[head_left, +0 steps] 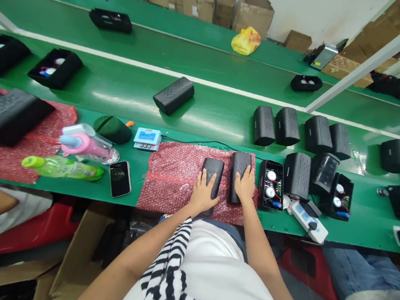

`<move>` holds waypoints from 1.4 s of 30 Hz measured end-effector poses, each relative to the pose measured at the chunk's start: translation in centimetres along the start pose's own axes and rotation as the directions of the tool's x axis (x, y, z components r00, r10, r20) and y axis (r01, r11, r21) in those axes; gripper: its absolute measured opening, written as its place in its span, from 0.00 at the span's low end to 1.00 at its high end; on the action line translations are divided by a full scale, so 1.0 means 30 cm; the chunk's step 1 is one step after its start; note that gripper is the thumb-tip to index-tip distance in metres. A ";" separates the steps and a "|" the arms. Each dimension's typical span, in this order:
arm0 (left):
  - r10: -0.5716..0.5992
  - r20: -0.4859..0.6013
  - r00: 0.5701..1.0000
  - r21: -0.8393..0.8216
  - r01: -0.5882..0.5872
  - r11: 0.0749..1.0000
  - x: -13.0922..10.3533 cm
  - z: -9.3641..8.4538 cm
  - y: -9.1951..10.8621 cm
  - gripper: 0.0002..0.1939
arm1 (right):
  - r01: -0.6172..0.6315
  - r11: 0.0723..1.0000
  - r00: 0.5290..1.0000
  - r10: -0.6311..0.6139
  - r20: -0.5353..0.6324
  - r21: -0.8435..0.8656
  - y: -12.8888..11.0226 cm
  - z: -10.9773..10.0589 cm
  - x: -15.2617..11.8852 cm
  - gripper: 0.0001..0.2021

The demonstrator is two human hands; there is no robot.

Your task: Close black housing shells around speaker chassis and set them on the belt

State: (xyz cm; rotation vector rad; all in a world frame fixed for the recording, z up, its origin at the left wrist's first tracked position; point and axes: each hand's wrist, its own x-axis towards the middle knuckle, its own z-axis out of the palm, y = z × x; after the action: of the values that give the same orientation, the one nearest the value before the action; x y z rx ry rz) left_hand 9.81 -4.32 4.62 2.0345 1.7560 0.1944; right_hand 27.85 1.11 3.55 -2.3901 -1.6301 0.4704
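Two black cases lie on a sheet of red bubble wrap (170, 175), near the front edge of the green counter (132, 195). The left-hand case (216, 166) is under the left hand (204, 193), its fingers apart and spread over the top. The right-hand case (241, 160) stands just beside it, a gap between them; the right hand (245, 185) rests on that one, fingers apart as well — neither grip is closed around its case.

Just right of the wrap is an open case (272, 176) with two round white parts and wires inside, then a closed case (297, 174) and, in front of it, a white power strip (308, 222) with a black plug in it. On the left, a blue-and-white device (147, 139) sits just beyond the wrap's corner; farther left are a phone (120, 179), a green bottle (63, 168), a pink bottle (85, 146) and a dark green rounded object (112, 129).

Beyond, a lone black case (174, 95) lies on the long green surface (217, 109), with more black cases to either side — and a yellow bag (246, 41) near the cardboard boxes (199, 3).
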 end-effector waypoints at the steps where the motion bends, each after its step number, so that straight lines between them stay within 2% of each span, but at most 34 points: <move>1: -0.001 0.001 1.000 -0.013 0.001 1.000 0.002 -0.001 -0.008 0.50 | -0.011 0.997 1.000 0.010 0.019 0.079 0.018 -0.008 0.011 0.33; 3: 0.004 0.014 1.000 -0.060 -0.003 0.998 0.005 -0.005 -0.041 0.51 | -0.091 0.955 0.992 0.062 0.108 0.281 0.056 -0.034 0.035 0.34; 5: 0.026 0.035 0.999 -0.146 -0.020 0.989 0.008 -0.012 -0.106 0.53 | -0.221 0.868 0.959 0.111 0.260 0.445 0.090 -0.061 0.058 0.32; 8: 0.057 0.022 0.998 -0.308 -0.047 0.950 0.010 -0.032 -0.255 0.51 | -0.333 0.792 0.901 0.108 0.420 0.511 0.113 -0.081 0.077 0.25; 11: -0.010 0.013 1.000 -0.453 0.015 0.891 0.012 -0.070 -0.397 0.44 | -0.338 0.786 0.898 0.104 0.428 0.518 0.083 -0.076 0.069 0.25; 13: -0.062 0.088 0.994 -0.551 0.100 0.828 0.016 -0.095 -0.443 0.41 | -0.290 0.839 0.926 0.124 0.357 0.461 0.037 -0.057 0.048 0.32; 15: -0.084 0.165 0.983 -0.624 0.170 0.763 0.020 -0.109 -0.443 0.39 | -0.208 0.913 0.966 0.135 0.220 0.351 -0.018 -0.027 0.019 0.43; 17: -0.118 0.181 0.976 -0.685 0.212 0.697 0.022 -0.107 -0.414 0.38 | -0.121 0.941 0.986 0.078 0.145 0.316 -0.066 0.009 -0.010 0.50; 19: -0.173 0.192 0.966 -0.767 0.258 0.588 0.021 -0.095 -0.384 0.37 | -0.075 0.914 0.985 0.005 0.174 0.399 -0.099 0.040 -0.033 0.53; 21: -0.210 0.260 0.943 -0.843 0.327 0.426 0.018 -0.080 -0.373 0.37 | -0.075 0.886 0.976 -0.029 0.215 0.457 -0.117 0.059 -0.052 0.54; 23: -0.223 0.314 0.923 -0.884 0.370 0.287 0.015 -0.068 -0.375 0.37 | -0.103 0.886 0.973 -0.004 0.230 0.452 -0.122 0.065 -0.076 0.56; 25: -0.231 0.309 0.923 -0.910 0.357 0.209 0.010 -0.059 -0.375 0.38 | -0.120 0.887 0.973 0.015 0.230 0.447 -0.115 0.065 -0.114 0.56; 28: -0.250 0.270 0.930 -0.937 0.314 0.153 -0.007 -0.042 -0.345 0.38 | -0.133 0.865 0.974 0.024 0.225 0.484 -0.086 0.068 -0.190 0.57; 32: -0.292 0.321 0.901 -0.931 0.357 0.078 -0.053 -0.007 -0.268 0.40 | -0.141 0.806 0.977 0.021 0.210 0.576 -0.029 0.078 -0.282 0.57; 35: -0.293 0.351 0.889 -0.925 0.377 0.036 -0.086 0.015 -0.228 0.41 | -0.163 0.738 0.975 0.020 0.221 0.655 0.012 0.075 -0.314 0.55; 38: -0.302 0.378 0.875 -0.913 0.406 0.034 -0.098 0.021 -0.218 0.40 | -0.216 0.552 0.953 -0.059 0.296 0.805 0.050 0.059 -0.314 0.45; 40: -0.303 0.363 0.881 -0.911 0.404 0.082 -0.095 0.019 -0.220 0.38 | -0.304 0.393 0.919 -0.118 0.376 0.868 0.072 0.049 -0.304 0.41; 42: -0.296 0.336 0.894 -0.909 0.390 0.148 -0.089 0.017 -0.222 0.36 | -0.390 0.297 0.884 -0.143 0.444 0.872 0.087 0.044 -0.292 0.40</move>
State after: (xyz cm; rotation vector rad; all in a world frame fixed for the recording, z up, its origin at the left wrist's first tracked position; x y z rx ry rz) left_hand 3.48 -6.41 1.88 0.6342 1.3494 0.8227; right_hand 26.66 -7.99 2.66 -1.4360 -0.7331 1.6061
